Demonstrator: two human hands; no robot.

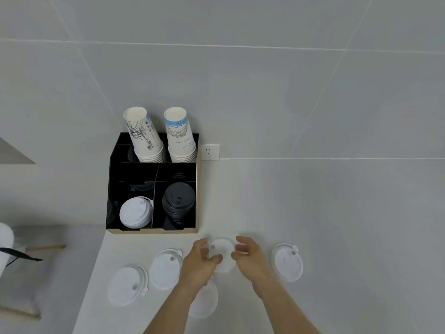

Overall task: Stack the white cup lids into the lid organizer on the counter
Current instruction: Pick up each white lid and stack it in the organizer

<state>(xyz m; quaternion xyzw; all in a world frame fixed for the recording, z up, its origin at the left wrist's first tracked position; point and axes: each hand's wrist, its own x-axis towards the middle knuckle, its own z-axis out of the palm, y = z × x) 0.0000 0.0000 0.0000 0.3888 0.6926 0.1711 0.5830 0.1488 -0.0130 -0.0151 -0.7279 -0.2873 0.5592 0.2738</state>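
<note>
A black lid organizer (pixel 115 189) stands at the counter's back left. Its front left compartment holds a stack of white lids (pixel 134 214); the front right one holds black lids (pixel 178 201). My left hand (pixel 199 263) and my right hand (pixel 250 256) both grip one white lid (pixel 222 251) from its sides, just in front of the organizer. Loose white lids lie on the counter: one at the far left (pixel 127 284), one beside it (pixel 166 268), one at the right (pixel 287 262), and one partly hidden under my left forearm (pixel 204 302).
Two stacks of paper cups (pixel 144 138) (pixel 179 136) stand upside down in the organizer's rear compartments. A wall socket (pixel 210 152) sits just right of the organizer. The counter's left edge (pixel 89 280) runs diagonally below the organizer, with floor and a wooden stick beyond.
</note>
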